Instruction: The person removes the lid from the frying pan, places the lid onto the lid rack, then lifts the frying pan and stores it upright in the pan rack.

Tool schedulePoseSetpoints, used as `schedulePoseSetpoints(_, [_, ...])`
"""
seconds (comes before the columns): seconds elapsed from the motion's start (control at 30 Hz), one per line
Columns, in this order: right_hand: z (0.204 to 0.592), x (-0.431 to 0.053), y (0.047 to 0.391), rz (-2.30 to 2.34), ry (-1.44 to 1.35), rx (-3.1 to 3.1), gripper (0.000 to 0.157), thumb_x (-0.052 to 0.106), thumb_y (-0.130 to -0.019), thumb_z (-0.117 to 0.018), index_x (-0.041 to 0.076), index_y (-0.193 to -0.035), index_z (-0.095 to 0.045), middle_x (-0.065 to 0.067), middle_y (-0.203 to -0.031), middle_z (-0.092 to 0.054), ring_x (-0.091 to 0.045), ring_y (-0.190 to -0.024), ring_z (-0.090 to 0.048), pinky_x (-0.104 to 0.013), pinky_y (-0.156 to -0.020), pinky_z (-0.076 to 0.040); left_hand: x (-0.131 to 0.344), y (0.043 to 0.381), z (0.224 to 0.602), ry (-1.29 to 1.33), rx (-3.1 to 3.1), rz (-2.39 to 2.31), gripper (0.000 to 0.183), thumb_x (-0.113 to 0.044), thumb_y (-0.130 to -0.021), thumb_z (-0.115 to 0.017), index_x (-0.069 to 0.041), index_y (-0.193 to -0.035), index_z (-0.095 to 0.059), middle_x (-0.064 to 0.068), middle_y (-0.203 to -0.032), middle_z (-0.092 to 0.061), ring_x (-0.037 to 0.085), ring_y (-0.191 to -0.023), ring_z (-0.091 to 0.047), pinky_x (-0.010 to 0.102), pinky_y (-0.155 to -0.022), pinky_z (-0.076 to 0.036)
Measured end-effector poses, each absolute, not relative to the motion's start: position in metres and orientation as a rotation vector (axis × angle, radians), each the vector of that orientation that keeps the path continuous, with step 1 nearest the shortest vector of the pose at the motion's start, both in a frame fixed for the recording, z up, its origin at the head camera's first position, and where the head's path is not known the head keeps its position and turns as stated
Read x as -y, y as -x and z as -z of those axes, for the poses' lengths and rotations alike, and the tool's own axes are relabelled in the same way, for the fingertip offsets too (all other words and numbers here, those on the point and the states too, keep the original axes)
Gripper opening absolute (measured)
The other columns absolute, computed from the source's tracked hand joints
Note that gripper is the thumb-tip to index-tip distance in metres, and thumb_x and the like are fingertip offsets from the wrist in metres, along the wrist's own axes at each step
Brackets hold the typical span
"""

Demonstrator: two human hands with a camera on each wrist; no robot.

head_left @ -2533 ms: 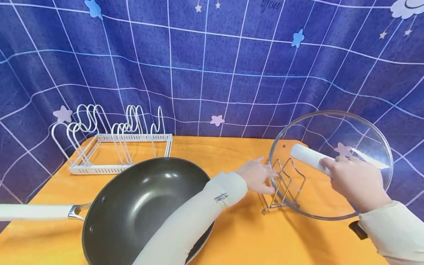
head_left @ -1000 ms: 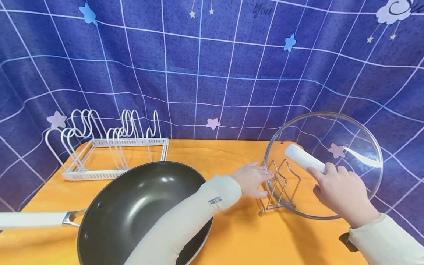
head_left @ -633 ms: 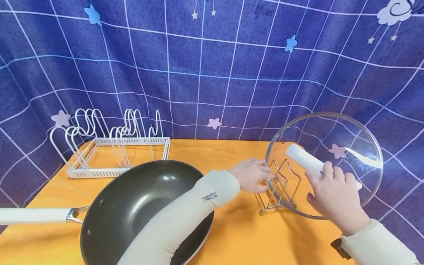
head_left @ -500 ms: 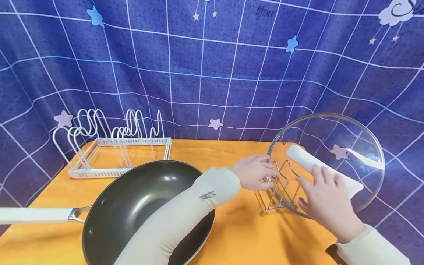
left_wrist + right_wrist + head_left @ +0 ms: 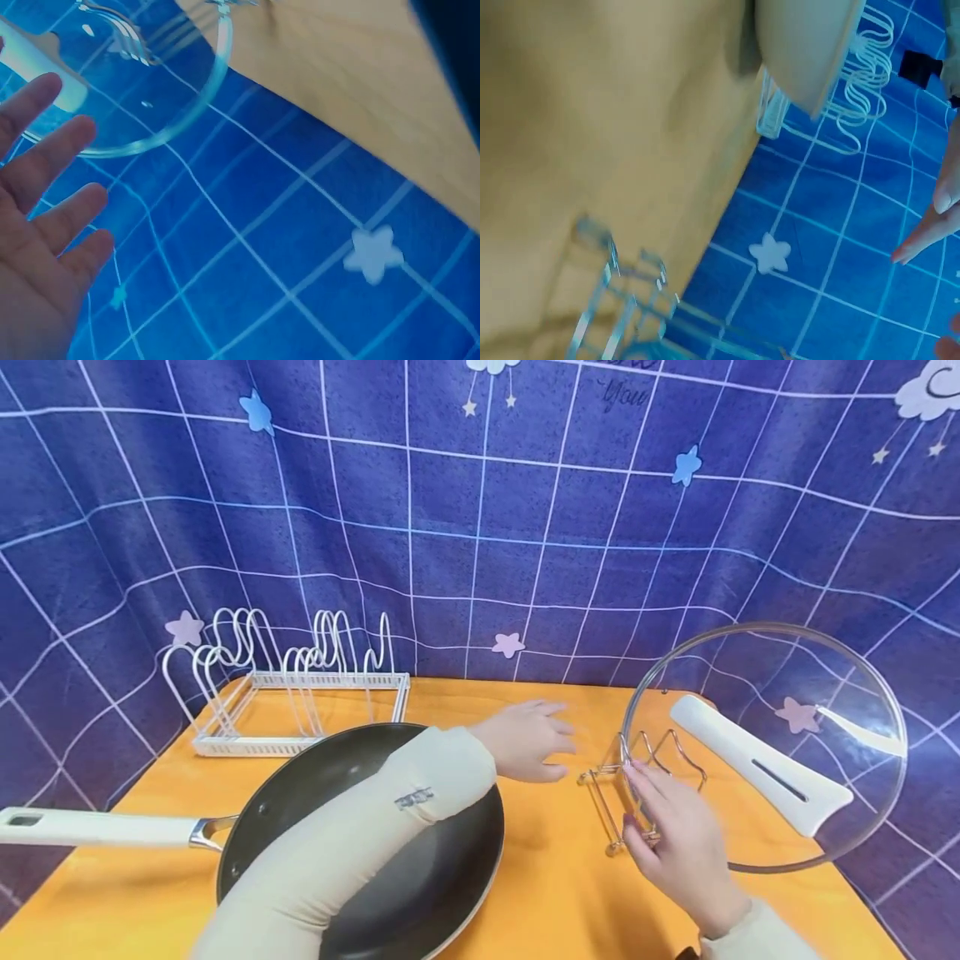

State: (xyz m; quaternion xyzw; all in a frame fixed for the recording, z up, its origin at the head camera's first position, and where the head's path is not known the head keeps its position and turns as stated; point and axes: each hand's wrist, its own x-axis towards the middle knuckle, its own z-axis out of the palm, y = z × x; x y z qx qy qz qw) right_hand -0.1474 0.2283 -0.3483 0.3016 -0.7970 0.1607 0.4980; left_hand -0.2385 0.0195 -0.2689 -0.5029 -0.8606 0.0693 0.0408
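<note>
Metal rack (image 5: 603,810) stands (partly hidden) behind the right hand (image 5: 682,835).

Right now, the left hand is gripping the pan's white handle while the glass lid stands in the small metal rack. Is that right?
Not quite: the left hand holds nothing; the head view shows it well apart from the pan's white handle. The glass lid does stand in the small metal rack.

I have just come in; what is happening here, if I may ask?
A person's open left hand hangs above the table, beside the wok. The right hand is at the wire rack; whether they touch is unclear. The glass lid stands on edge in this rack, and neither hand appears to hold it.
</note>
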Motion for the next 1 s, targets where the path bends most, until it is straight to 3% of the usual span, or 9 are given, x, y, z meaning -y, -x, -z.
schedulePoseSetpoints(0.13, [0.356, -0.215, 0.147, -0.583, -0.748, 1.922, 0.05, 0.03, -0.098, -0.047, -0.012, -0.122, -0.057, -0.025, -0.112, -0.066, -0.035, -0.099, -0.063, -0.018, -0.104, -0.038, 0.003, 0.231, 0.266, 1.528, 2.635, -0.288, 0.032, -0.035, -0.096, -0.058, -0.019, -0.121, -0.068, 0.001, -0.132, -0.062, 0.028, -0.14, -0.037, 0.04, -0.119, -0.022])
schedulePoseSetpoints(0.23, [0.36, -0.208, 0.141, -0.821, -0.727, 1.986, 0.05, 0.009, -0.089, -0.058, -0.013, -0.133, -0.047, -0.009, -0.128, -0.063, -0.015, -0.113, -0.059, -0.01, -0.1, -0.037, 0.02, 0.225, 0.263, 1.532, 2.624, -0.3, 0.031, -0.034, -0.095, -0.059, -0.018, -0.118, -0.07, 0.002, -0.128, -0.064, 0.029, -0.139, -0.039, 0.041, -0.118, -0.025])
schedulePoseSetpoints(0.33, [0.366, -0.203, 0.129, -1.081, -0.663, 2.044, 0.07, -0.013, -0.076, -0.061, -0.01, -0.141, -0.038, 0.014, -0.137, -0.052, 0.004, -0.123, -0.047, -0.006, -0.096, -0.037, 0.041, 0.221, 0.26, 1.503, 2.642, -0.258, 0.03, -0.032, -0.094, -0.06, -0.016, -0.117, -0.07, 0.004, -0.127, -0.065, 0.031, -0.138, -0.04, 0.044, -0.117, -0.028])
schedulePoseSetpoints(0.47, [0.381, -0.195, 0.113, -1.288, -0.52, 2.152, 0.07, -0.015, -0.078, -0.062, -0.008, -0.142, -0.036, 0.027, -0.132, -0.049, 0.012, -0.124, -0.04, -0.002, -0.099, -0.027, 0.077, 0.217, 0.256, 1.44, 2.686, -0.201, 0.031, -0.03, -0.093, -0.06, -0.014, -0.118, -0.069, 0.008, -0.128, -0.064, 0.036, -0.136, -0.041, 0.048, -0.116, -0.028])
schedulePoseSetpoints(0.53, [0.389, -0.19, 0.108, -1.321, -0.448, 2.208, 0.063, -0.012, -0.081, -0.063, -0.007, -0.14, -0.04, 0.022, -0.128, -0.054, 0.014, -0.12, -0.041, -0.004, -0.097, -0.029, 0.095, 0.215, 0.254, 1.409, 2.685, -0.188, 0.031, -0.03, -0.092, -0.061, -0.012, -0.116, -0.07, 0.009, -0.126, -0.065, 0.038, -0.135, -0.042, 0.051, -0.114, -0.03])
schedulePoseSetpoints(0.67, [0.398, -0.173, 0.103, -1.349, -0.4, 2.298, 0.055, -0.008, -0.084, -0.063, -0.006, -0.136, -0.044, -0.005, -0.121, -0.065, 0.012, -0.112, -0.046, -0.009, -0.091, -0.039, 0.128, 0.211, 0.255, 1.334, 2.667, -0.14, 0.03, -0.028, -0.089, -0.064, -0.01, -0.111, -0.072, 0.01, -0.12, -0.068, 0.041, -0.13, -0.046, 0.055, -0.11, -0.033])
schedulePoseSetpoints(0.77, [0.395, -0.156, 0.101, -1.439, -0.408, 2.395, 0.057, -0.002, -0.086, -0.063, -0.004, -0.139, -0.042, -0.019, -0.122, -0.062, -0.005, -0.113, -0.053, -0.021, -0.09, -0.046, 0.147, 0.21, 0.257, 1.27, 2.68, -0.123, 0.028, -0.027, -0.088, -0.064, -0.01, -0.109, -0.073, 0.01, -0.117, -0.069, 0.042, -0.127, -0.049, 0.056, -0.108, -0.036])
schedulePoseSetpoints(0.9, [0.385, -0.137, 0.102, -1.655, -0.355, 2.554, 0.071, 0.008, -0.088, -0.063, -0.005, -0.148, -0.026, -0.027, -0.133, -0.052, -0.035, -0.116, -0.055, -0.044, -0.095, -0.049, 0.161, 0.208, 0.26, 1.222, 2.722, -0.173, 0.027, -0.027, -0.089, -0.063, -0.01, -0.108, -0.072, 0.01, -0.114, -0.07, 0.043, -0.123, -0.052, 0.055, -0.107, -0.037])
schedulePoseSetpoints(1.0, [0.381, -0.128, 0.107, -1.772, -0.301, 2.678, 0.085, 0.016, -0.091, -0.061, -0.009, -0.15, -0.006, -0.035, -0.137, -0.045, -0.043, -0.113, -0.057, -0.054, -0.093, -0.05, 0.169, 0.206, 0.264, 1.198, 2.772, -0.226, 0.027, -0.028, -0.088, -0.064, -0.011, -0.107, -0.072, 0.008, -0.112, -0.071, 0.042, -0.122, -0.054, 0.055, -0.106, -0.038])
